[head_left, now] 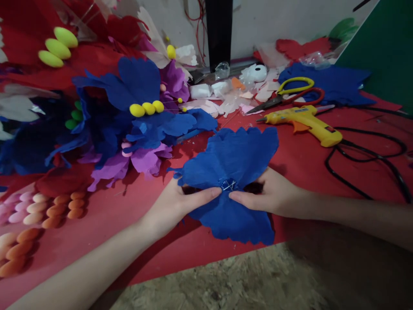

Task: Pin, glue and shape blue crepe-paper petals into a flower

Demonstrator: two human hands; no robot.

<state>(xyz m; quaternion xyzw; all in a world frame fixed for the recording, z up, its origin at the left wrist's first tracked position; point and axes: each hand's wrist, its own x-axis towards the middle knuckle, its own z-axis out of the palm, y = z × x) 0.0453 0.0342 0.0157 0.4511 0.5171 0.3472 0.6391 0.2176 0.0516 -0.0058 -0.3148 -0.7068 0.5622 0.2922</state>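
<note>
A blue paper butterfly (238, 150) with scalloped wing edges is held above the front of the red table, between both hands. At its middle is a small shiny patch (229, 185) with crossed whitish lines. My left hand (183, 198) grips the butterfly from the left, its thumb pressed beside that patch. From the right, my right hand (267, 193) grips it too, thumb just below and right of the patch. The other fingers of both hands are hidden behind the blue paper.
A yellow glue gun (300, 120) with a looping black cord lies at the right, with scissors (290, 94) behind it. Blue and purple paper butterflies (138, 86) crowd the left. Orange and pink egg-shaped pieces (54, 211) sit in rows on the red table (155, 254). Paper scraps (226, 92) litter the back.
</note>
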